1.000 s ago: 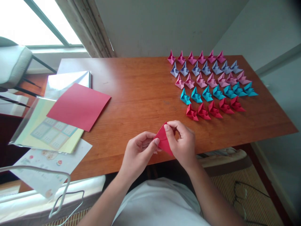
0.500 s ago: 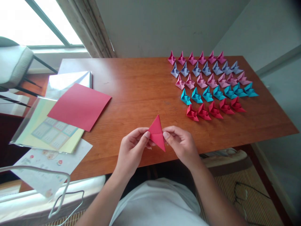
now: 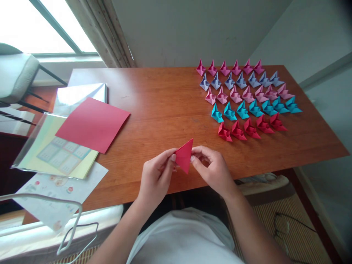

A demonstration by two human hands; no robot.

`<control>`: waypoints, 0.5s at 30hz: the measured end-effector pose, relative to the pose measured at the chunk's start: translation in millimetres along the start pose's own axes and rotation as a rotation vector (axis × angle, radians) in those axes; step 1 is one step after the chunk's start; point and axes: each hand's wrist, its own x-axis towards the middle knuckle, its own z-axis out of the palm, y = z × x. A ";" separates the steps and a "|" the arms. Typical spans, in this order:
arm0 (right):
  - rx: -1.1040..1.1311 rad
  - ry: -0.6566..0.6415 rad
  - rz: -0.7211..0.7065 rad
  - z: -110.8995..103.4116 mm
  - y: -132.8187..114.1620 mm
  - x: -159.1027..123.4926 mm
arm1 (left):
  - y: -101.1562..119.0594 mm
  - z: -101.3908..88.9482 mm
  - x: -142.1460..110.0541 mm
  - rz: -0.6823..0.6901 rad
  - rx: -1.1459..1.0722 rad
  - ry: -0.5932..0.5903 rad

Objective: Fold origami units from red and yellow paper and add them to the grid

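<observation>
Between my two hands, above the front edge of the wooden table (image 3: 154, 110), is a small folded piece of red paper (image 3: 184, 157) with pointed ends. My left hand (image 3: 158, 172) pinches its left side between thumb and fingers. At its right edge, my right hand (image 3: 211, 167) has thumb and fingertips closed on the paper. Some of the fingers behind the paper are hidden. Just beyond my right hand stands a row of red origami pieces (image 3: 250, 129) with peaked tips.
Behind the red row are rows of turquoise (image 3: 242, 110), pink (image 3: 235, 95), lilac (image 3: 241, 80) and magenta origami pieces (image 3: 224, 69). At left, a sheet of red paper (image 3: 93, 124) overlaps a plastic packet of yellow paper (image 3: 55, 146). A printed white sheet (image 3: 57, 194) lies nearer me.
The folded red paper has turned in my fingers: its top point has shifted right and its lower point left. My hands stay close to the same spot.
</observation>
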 end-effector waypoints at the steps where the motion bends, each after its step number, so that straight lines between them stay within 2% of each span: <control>1: 0.000 0.002 0.003 0.2 -0.3 0.0 | -1.3 0.2 -0.4 0.027 0.051 -0.004; 10: 0.087 -0.044 0.004 1.5 -1.6 -1.6 | 0.9 1.9 -2.3 0.228 0.424 -0.099; 15: -0.131 0.006 -0.113 -0.1 -5.3 -1.5 | 8.3 1.9 -1.7 0.198 0.492 -0.145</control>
